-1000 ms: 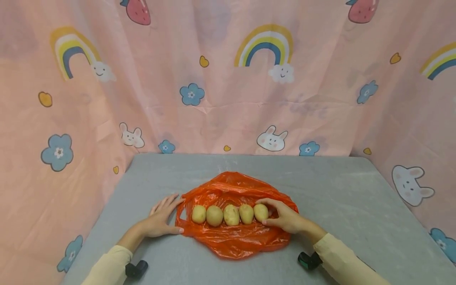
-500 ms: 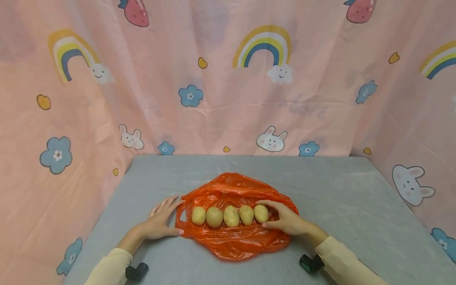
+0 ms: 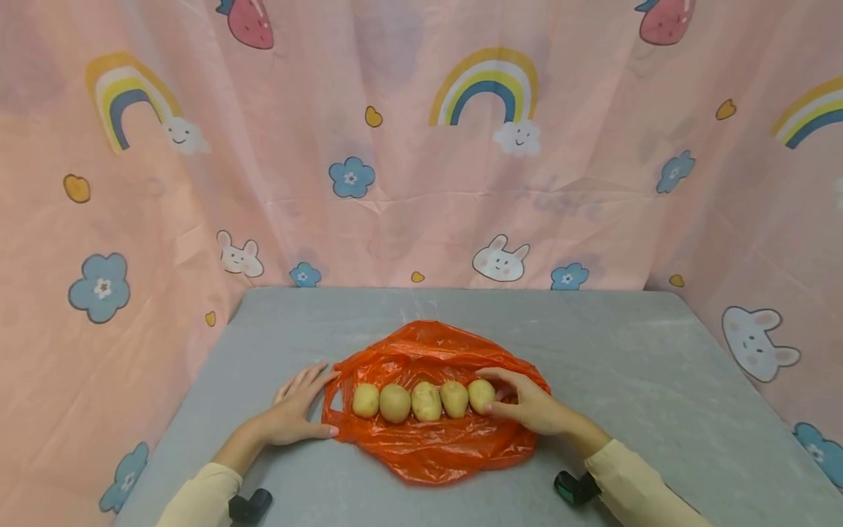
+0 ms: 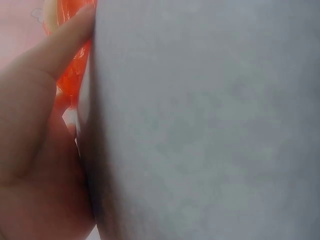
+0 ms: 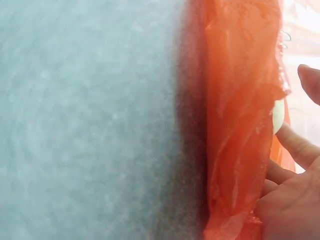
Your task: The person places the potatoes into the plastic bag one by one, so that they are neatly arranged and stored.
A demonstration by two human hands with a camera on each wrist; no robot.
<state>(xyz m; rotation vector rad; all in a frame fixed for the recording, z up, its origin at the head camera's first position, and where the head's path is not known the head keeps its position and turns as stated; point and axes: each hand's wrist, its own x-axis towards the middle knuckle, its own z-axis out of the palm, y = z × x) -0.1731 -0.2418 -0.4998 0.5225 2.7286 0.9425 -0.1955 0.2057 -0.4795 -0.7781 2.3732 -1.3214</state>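
Note:
Several yellowish potatoes stand in a side-by-side row on a flattened red plastic bag in the head view. My right hand reaches over the bag's right side, index finger and thumb beside the rightmost potato. In the right wrist view a finger touches a sliver of pale potato, and the thumb stands apart. My left hand rests at the bag's left edge with fingers spread. Its thumb and index fingertips touch the plastic near the leftmost potato. A browner, rounder potato sits second from left.
The grey table extends around the bag on all sides. A pink patterned curtain hangs along its back and sides. Dark wrist devices show under both sleeves.
My right thumb has shifted slightly upward against the rightmost potato's edge. The left hand, the bag and the row of potatoes stay nearly the same; the head view drifts a little.

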